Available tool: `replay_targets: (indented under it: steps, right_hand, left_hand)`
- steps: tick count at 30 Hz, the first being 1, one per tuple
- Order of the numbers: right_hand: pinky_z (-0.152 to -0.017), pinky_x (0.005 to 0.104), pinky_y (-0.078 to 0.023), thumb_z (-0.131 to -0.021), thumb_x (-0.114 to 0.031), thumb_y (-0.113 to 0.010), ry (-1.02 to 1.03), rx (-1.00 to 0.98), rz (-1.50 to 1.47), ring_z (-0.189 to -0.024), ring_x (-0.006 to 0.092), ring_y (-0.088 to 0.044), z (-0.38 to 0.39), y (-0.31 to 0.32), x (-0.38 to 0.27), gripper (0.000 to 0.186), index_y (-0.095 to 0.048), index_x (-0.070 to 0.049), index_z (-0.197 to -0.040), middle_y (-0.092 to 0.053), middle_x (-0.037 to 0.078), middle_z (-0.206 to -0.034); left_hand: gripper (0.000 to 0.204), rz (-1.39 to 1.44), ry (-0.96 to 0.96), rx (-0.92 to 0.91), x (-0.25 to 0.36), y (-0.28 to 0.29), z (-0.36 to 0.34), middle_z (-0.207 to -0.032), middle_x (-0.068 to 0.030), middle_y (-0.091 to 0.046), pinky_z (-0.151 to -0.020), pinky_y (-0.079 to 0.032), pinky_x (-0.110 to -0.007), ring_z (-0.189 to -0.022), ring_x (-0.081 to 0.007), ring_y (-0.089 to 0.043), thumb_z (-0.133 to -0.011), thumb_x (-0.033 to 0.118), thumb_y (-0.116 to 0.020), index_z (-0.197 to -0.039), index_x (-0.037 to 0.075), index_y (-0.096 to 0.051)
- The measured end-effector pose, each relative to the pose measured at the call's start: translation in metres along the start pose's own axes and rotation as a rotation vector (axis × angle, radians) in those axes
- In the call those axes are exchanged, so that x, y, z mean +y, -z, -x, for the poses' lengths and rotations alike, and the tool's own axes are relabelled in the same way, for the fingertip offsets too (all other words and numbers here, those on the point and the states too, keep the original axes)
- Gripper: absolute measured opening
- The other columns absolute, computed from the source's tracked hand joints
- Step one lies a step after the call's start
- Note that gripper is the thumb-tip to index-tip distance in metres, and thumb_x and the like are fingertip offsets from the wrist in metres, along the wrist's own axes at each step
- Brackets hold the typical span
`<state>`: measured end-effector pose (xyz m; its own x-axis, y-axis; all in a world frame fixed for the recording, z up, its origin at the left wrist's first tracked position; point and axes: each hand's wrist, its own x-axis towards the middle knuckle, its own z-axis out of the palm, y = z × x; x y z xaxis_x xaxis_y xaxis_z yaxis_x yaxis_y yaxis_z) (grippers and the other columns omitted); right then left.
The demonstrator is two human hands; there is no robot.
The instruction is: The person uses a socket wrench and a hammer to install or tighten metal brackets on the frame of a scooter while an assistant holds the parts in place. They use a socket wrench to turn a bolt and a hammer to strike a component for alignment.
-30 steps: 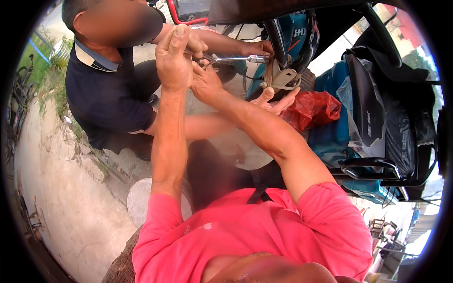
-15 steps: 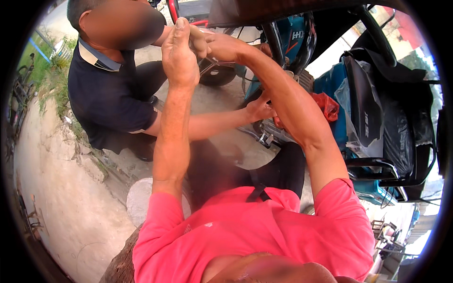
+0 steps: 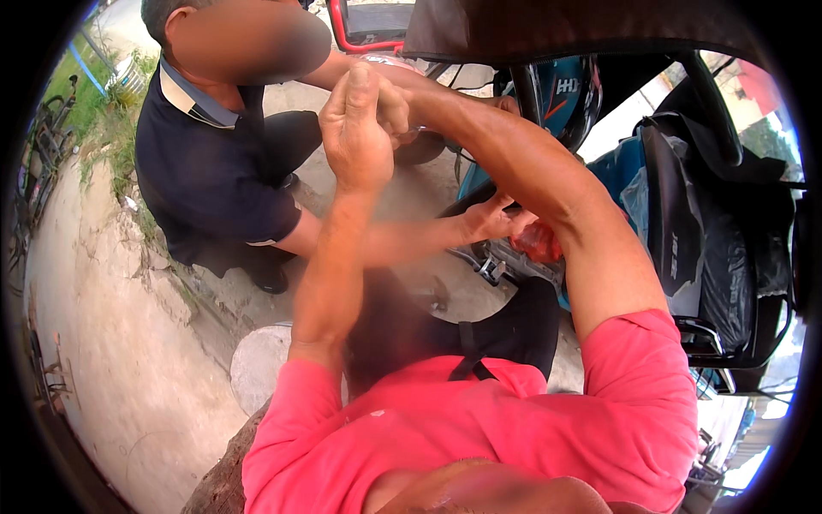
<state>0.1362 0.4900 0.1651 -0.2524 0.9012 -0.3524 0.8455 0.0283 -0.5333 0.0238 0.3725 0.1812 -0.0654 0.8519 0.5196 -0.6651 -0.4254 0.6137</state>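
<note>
My left hand (image 3: pixel 360 133), thumb up, is closed around a metal wrench (image 3: pixel 411 134), mostly hidden by fingers and arms. My right hand (image 3: pixel 404 104) reaches across behind it, its fingers hidden. Both are close to a teal vehicle frame (image 3: pixel 565 103) with black tubes. A co-worker's upper hand (image 3: pixel 505 108) is at that frame, partly behind my right forearm. Their lower hand (image 3: pixel 488 221) is beside a red plastic bag (image 3: pixel 539 240), also partly covered by my arm.
A crouching co-worker (image 3: pixel 210 171) in dark clothing is at my left. A black seat (image 3: pixel 728 265) and plastic wrapping stand at right. A red tubular frame (image 3: pixel 338 21) is at the top. A pale round block (image 3: pixel 257 360) sits by my left elbow on rough concrete (image 3: pixel 111 325).
My right forearm has swung up across the vehicle, now hiding most of the wrench and red bag. Both my hands shifted rightward in view, then slightly down in the last half second.
</note>
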Motion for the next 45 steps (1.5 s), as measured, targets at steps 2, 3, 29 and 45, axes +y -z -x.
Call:
replay_targets:
  steps: [2,3,29,45]
  right_hand:
    - [-0.068,0.0358,-0.054,-0.092,-0.036,-0.066,-0.015,0.006,0.000,-0.072,0.0237,-0.066,-0.010,-0.002,-0.003,0.038,-0.071,-0.002,-0.106,-0.068,0.010,-0.080]
    - [-0.068,0.0355,-0.054,-0.092,-0.037,-0.066,-0.063,0.028,0.002,-0.072,0.0232,-0.066,-0.007,0.003,0.005,0.038,-0.071,-0.001,-0.106,-0.068,0.010,-0.080]
    - [-0.082,0.0409,-0.043,-0.090,-0.023,-0.068,0.746,1.059,0.000,-0.085,0.0287,-0.065,0.152,-0.085,-0.045,0.014,-0.067,-0.009,-0.093,-0.066,0.009,-0.086]
    - [-0.109,0.0532,-0.038,-0.083,-0.019,-0.061,0.604,0.819,1.006,-0.126,0.0240,-0.044,0.036,-0.125,0.060,0.009,-0.065,-0.012,-0.085,-0.058,0.003,-0.095]
  left_hand:
    - [0.049,-0.004,-0.155,-0.041,-0.008,0.010,0.009,-0.059,-0.0040,-0.052,-0.059,-0.047,-0.027,-0.053,-0.0096,-0.045,-0.111,0.038,-0.046,-0.077,0.003,-0.054]
    - [0.048,0.015,-0.173,-0.043,-0.010,0.004,0.016,-0.064,-0.0057,-0.056,-0.079,-0.049,-0.036,-0.062,-0.0139,-0.051,-0.112,0.034,-0.043,-0.077,0.002,-0.056]
    - [0.044,0.357,0.741,0.447,-0.146,0.097,-0.064,-0.069,-0.0012,-0.050,-0.051,-0.040,-0.031,-0.056,-0.0135,-0.045,-0.108,0.047,-0.049,-0.094,0.007,-0.056]
    - [0.046,0.242,-0.093,-0.588,-0.008,0.030,-0.066,-0.064,-0.0057,-0.049,-0.056,-0.042,-0.033,-0.056,-0.0155,-0.045,-0.107,0.037,-0.053,-0.077,0.002,-0.056]
